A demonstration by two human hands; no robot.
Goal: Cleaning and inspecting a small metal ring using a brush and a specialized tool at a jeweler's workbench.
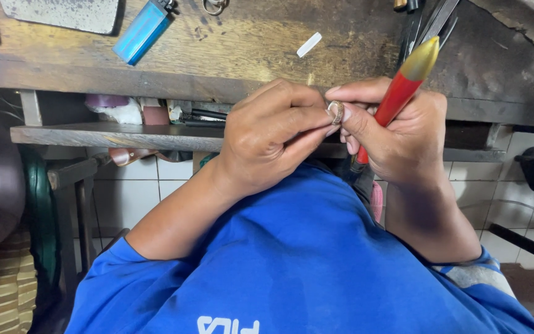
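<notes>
Centrally, small metal ring (336, 112) sat pinched between fingertips of both hands, just below workbench edge (156, 77). Left hand (273, 139) closed on ring; right hand (397, 136) also gripped red-handled tool (400, 93), yellow tip upward.

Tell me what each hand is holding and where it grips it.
A small metal ring is pinched by its rim between fingertips of the left hand and the right hand. The right also holds a red-handled tool by its handle.
</notes>
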